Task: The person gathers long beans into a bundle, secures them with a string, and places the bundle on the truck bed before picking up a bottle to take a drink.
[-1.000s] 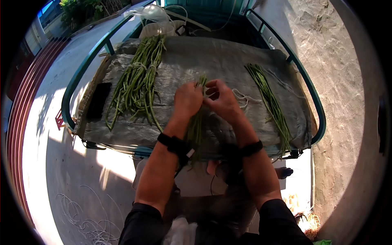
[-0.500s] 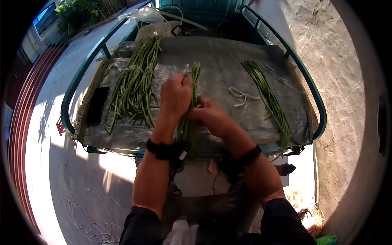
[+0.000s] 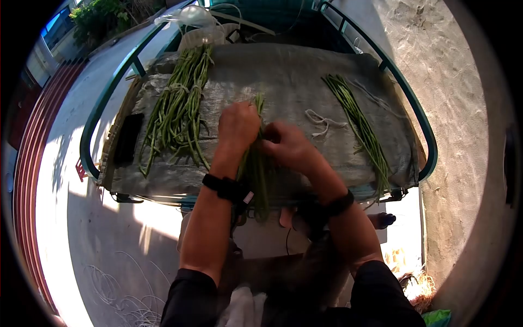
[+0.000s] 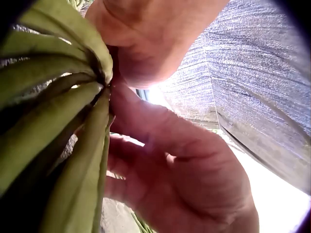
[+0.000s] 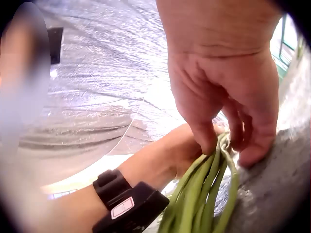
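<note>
A small bundle of long green beans point(image 3: 255, 169) hangs between the two hands in the head view. The left hand point(image 3: 238, 126) grips it near its upper end, fingers curled. The right hand point(image 3: 289, 146) is at the bundle's right side, thumb and fingers bent against it. In the right wrist view the right hand point(image 5: 226, 92) has thumb and fingers around the gathered beans point(image 5: 201, 194), where a pale tie point(image 5: 224, 141) shows. The left wrist view shows beans point(image 4: 53, 111) fanning from a tight point beside the right hand's thumb and fingers.
A large tied bean bundle point(image 3: 178, 103) and a dark phone-like slab point(image 3: 129, 137) lie left on the grey sheet point(image 3: 283, 71). White cord point(image 3: 325, 121) and another bean bundle point(image 3: 359, 128) lie right. Green rails point(image 3: 406, 103) flank the sheet; a pale bucket point(image 3: 201, 37) stands behind.
Since one second ago, both hands have shifted slightly left, and the right hand now sits lower along the bundle. Between the last two head frames, the left hand moved slightly right.
</note>
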Action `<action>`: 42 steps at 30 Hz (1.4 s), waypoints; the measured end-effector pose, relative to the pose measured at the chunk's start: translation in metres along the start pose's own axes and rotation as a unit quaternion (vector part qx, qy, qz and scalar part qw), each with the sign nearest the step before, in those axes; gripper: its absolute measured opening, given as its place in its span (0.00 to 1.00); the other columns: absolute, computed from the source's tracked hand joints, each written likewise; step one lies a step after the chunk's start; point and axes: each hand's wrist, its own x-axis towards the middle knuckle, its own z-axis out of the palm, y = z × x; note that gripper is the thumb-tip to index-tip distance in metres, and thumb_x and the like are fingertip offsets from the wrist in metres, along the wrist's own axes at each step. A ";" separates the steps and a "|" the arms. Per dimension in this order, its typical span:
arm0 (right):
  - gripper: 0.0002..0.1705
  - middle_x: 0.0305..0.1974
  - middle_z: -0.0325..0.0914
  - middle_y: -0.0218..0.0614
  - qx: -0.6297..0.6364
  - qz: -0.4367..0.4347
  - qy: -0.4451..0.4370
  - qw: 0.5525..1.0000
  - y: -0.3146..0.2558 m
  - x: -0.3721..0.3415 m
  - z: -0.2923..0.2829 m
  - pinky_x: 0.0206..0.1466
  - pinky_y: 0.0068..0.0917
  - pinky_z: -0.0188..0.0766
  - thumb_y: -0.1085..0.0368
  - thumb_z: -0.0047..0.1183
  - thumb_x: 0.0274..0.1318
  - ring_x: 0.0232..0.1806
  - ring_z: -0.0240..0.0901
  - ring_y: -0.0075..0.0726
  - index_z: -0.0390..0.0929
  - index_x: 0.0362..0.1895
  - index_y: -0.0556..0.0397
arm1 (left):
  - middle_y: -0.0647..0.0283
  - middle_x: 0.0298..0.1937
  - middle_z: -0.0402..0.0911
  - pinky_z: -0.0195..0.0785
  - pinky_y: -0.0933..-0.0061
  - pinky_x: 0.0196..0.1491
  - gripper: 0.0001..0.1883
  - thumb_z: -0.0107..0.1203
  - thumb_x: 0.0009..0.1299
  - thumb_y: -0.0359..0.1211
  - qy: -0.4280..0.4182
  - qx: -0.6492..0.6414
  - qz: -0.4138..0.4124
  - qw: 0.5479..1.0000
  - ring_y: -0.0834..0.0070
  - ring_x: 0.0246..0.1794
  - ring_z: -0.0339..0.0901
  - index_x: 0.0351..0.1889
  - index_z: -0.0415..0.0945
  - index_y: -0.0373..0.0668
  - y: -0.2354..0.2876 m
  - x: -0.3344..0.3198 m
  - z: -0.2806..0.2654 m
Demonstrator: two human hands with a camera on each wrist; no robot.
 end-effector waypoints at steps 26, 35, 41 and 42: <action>0.13 0.33 0.84 0.36 0.205 0.017 0.149 0.967 0.017 0.045 -0.003 0.31 0.26 0.74 0.65 0.63 0.61 0.30 0.77 0.23 0.81 0.45 0.61 | 0.38 0.41 0.86 0.77 0.44 0.48 0.14 0.58 0.71 0.32 -0.087 0.014 -0.031 0.996 0.39 0.46 0.84 0.50 0.80 0.32 0.042 -0.015 -0.004; 0.13 0.32 0.85 0.32 0.186 -0.042 0.125 0.974 0.035 0.046 -0.012 0.33 0.23 0.72 0.62 0.67 0.59 0.30 0.77 0.22 0.86 0.43 0.59 | 0.39 0.44 0.85 0.80 0.43 0.46 0.25 0.61 0.68 0.25 -0.095 0.056 -0.001 0.994 0.39 0.46 0.85 0.60 0.63 0.30 0.053 -0.018 0.002; 0.13 0.32 0.87 0.34 0.165 -0.029 0.105 0.980 0.031 0.046 -0.018 0.36 0.27 0.76 0.62 0.66 0.58 0.32 0.80 0.25 0.87 0.41 0.60 | 0.39 0.44 0.85 0.80 0.43 0.46 0.23 0.59 0.70 0.25 -0.089 0.038 -0.013 0.995 0.39 0.46 0.85 0.59 0.64 0.31 0.057 -0.019 0.000; 0.13 0.31 0.87 0.34 0.159 -0.045 0.108 0.980 0.033 0.049 -0.017 0.36 0.28 0.77 0.62 0.67 0.58 0.32 0.81 0.25 0.88 0.40 0.60 | 0.39 0.44 0.85 0.80 0.43 0.46 0.23 0.60 0.70 0.25 -0.085 0.043 -0.015 0.995 0.38 0.46 0.85 0.59 0.64 0.31 0.058 -0.018 -0.001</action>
